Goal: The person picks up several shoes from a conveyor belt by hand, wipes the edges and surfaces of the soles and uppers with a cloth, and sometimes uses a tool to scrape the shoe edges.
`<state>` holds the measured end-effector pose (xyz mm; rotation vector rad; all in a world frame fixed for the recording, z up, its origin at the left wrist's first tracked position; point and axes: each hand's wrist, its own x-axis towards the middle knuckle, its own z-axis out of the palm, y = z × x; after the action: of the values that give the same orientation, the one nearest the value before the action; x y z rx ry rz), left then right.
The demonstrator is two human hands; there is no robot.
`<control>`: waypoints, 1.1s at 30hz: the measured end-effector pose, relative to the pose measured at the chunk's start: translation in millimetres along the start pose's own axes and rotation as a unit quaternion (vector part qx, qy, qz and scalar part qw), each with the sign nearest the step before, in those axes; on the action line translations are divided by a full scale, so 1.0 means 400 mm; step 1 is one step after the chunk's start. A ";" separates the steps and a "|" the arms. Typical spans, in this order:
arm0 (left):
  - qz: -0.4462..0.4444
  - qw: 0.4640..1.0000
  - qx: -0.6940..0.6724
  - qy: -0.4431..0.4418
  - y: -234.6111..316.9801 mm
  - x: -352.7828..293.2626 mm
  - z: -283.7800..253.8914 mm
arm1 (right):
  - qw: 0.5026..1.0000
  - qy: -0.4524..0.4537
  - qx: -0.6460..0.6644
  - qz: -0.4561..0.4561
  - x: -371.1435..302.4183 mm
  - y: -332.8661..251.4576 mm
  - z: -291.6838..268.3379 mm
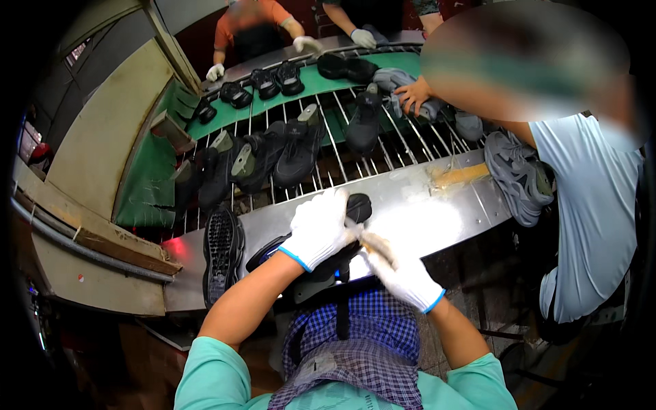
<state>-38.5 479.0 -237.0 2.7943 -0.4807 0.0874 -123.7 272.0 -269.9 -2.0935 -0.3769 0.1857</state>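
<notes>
A black shoe lies at the near edge of the metal ledge, in front of my body. My left hand, in a white glove with a blue cuff, is closed over it, and the shoe's rounded dark end shows beyond the fingers. My right hand, gloved the same way, is closed close beside the left. A slim, pale piece shows at its fingertips, touching or nearly touching the left glove; its kind is unclear. Left of my hands, another black shoe lies sole up on the ledge.
Beyond the metal ledge, several black shoes with lasts rest on a rod conveyor. A green belt carries more. A grey sneaker lies at right, beside a person in light blue. Gloved co-workers stand across.
</notes>
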 end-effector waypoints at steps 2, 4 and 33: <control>0.011 1.000 -0.003 -0.011 0.002 0.006 -0.022 | 0.997 0.018 0.064 -0.036 -0.004 0.065 0.010; 0.004 1.000 -0.017 0.004 -0.017 -0.008 -0.049 | 0.992 0.050 0.111 -0.017 -0.001 0.072 0.004; -0.016 0.997 -0.023 -0.067 -0.178 -0.163 -0.135 | 0.970 0.010 -0.218 -0.112 0.076 -0.104 0.030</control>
<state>-76.6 580.0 -213.1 2.7736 -0.4635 -0.1166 -106.6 312.2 -240.3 -2.4563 -0.6888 -0.0592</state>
